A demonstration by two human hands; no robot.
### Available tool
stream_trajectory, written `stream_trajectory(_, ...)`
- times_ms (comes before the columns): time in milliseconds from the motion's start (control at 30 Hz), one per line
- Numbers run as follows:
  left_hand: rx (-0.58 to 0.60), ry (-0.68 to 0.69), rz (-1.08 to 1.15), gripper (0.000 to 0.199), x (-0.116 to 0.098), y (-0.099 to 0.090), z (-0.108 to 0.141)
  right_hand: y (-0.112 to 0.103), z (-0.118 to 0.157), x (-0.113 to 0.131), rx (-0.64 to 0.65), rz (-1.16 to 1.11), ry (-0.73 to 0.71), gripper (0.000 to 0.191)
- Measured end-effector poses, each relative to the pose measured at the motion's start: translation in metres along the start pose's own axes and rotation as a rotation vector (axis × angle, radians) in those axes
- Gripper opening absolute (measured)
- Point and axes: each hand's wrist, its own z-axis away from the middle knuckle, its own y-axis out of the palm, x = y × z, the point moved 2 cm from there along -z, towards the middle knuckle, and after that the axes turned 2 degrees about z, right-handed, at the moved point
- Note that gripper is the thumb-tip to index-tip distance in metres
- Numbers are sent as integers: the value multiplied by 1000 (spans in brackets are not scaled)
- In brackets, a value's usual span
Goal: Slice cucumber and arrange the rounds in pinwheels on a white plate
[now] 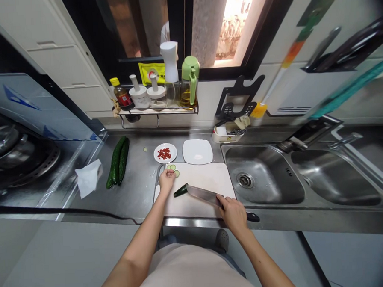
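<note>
In the head view, taking the middle of the white cutting board [209, 174] as the clock's centre, the work in hand looked like slicing cucumber, and it seemed only at an early stage. A few thin slices [173, 167] were already off, lying towards ten o'clock on the board. The dark green cucumber piece [180, 191] lay just to the nine o'clock side of the centre, with its cutting largely left to do.

The left hand [167, 179] had its fingers bunched together at the slices; whether it pinched one could not be told. The right hand [232, 210], at four o'clock, was wrapped around the grip of the knife [203, 195], whose blade pointed towards nine o'clock, its tip at the end of the piece.

Beyond the board, the long cucumbers [115, 164] at ten o'clock on the tabletop [139, 193] looked whole and uncut. At eleven, a round plate [158, 158] held chopped red bits [164, 154], so that portion appeared finished. A square plate [197, 151] stood at twelve, near the round one. A crumpled tissue [88, 178] lay out at nine, and the sink [263, 174] at three.
</note>
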Motion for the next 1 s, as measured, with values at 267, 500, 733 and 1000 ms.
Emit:
stream_trajectory(267, -57, 50, -268, 11, -1, 11, -28, 4, 0, -3, -8, -24, 8, 36)
stream_trajectory(500, -68, 196, -482, 24, -5, 11, -31, 5, 0, -3, 23, -39, 27, 37)
stream_trajectory(733, 28, 423, -558, 18, 4, 7, -20, 4, -2, -2, 27, -59, 29, 37)
stream_trajectory(1000, 59, 490, -657, 21, 6, 8, -18, 1, -3, 0, 33, -71, 29, 36)
